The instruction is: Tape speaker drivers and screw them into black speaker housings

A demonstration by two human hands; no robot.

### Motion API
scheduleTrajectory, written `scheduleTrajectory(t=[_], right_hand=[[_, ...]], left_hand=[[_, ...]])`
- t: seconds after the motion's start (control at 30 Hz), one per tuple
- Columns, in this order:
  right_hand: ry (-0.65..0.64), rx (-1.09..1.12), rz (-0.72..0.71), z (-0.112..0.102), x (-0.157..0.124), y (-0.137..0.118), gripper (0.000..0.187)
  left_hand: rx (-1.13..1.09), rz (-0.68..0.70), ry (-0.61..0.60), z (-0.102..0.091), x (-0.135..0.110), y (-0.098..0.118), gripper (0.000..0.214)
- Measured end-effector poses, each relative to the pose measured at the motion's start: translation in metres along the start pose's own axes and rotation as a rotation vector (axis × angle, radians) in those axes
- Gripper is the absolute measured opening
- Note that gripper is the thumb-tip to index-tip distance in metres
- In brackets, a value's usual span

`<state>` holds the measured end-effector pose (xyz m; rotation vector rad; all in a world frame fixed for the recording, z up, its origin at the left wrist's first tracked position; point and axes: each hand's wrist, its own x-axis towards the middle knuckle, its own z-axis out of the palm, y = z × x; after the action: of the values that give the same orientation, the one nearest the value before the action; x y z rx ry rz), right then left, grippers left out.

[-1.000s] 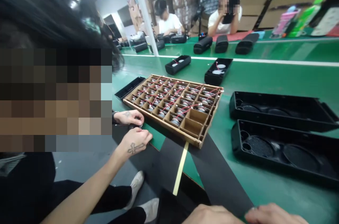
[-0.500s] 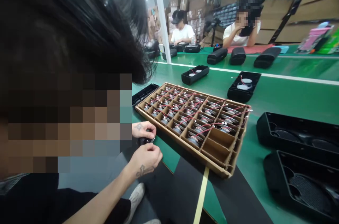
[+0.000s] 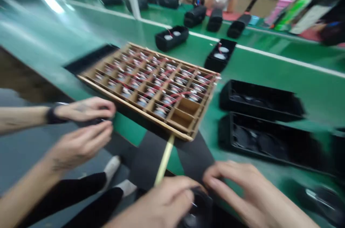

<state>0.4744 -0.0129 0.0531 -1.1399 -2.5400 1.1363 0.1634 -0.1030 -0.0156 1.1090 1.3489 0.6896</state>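
Observation:
At the bottom, my left hand (image 3: 164,201) is closed around a glossy black round speaker (image 3: 198,210), partly cut off by the frame edge and blurred. My right hand (image 3: 245,188) is just right of it, thumb and forefinger bent together at the tips; anything between them is too blurred to make out. Beyond my hands lies a cardboard box (image 3: 134,111) divided into cells, filled with speakers (image 3: 161,110) that have red wires. Two cells at its near right corner hold nothing.
At left, a co-worker's hands (image 3: 86,138) hold a small dark part beside the box. Open black speaker housings (image 3: 258,100) lie at right, and two more with white discs (image 3: 172,38) stand behind the box. A white line (image 3: 269,55) crosses the green tabletop.
The view has swung to the right and down, away from the co-worker's head. Both my hands and the black speaker now show at the bottom. The co-worker's hands stay together over a dark part.

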Motion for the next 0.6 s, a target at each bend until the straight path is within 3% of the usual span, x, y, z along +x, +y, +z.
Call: scheduleTrajectory(t=[0.07,0.13,0.2,0.37,0.6], right_hand=[[-0.178,0.129,0.08,-0.012,0.007,-0.012,0.02],[-0.228,0.169,0.117,-0.017,0.013,-0.014,0.017],[-0.251,0.173,0.132,-0.018,0.014,-0.013,0.015],[-0.278,0.148,0.111,-0.016,0.009,-0.009,0.014],[-0.311,0.06,0.077,-0.015,0.006,-0.008,0.009]], left_hand=[[-0.045,-0.056,-0.117,0.046,0.001,0.015,0.047],[-0.009,-0.15,-0.206,0.07,-0.001,0.031,0.049],[0.046,-0.161,-0.235,0.076,-0.001,0.043,0.049],[0.143,-0.008,-0.224,0.075,-0.001,0.056,0.04],[0.199,-0.04,-0.274,0.086,-0.002,0.057,0.039]])
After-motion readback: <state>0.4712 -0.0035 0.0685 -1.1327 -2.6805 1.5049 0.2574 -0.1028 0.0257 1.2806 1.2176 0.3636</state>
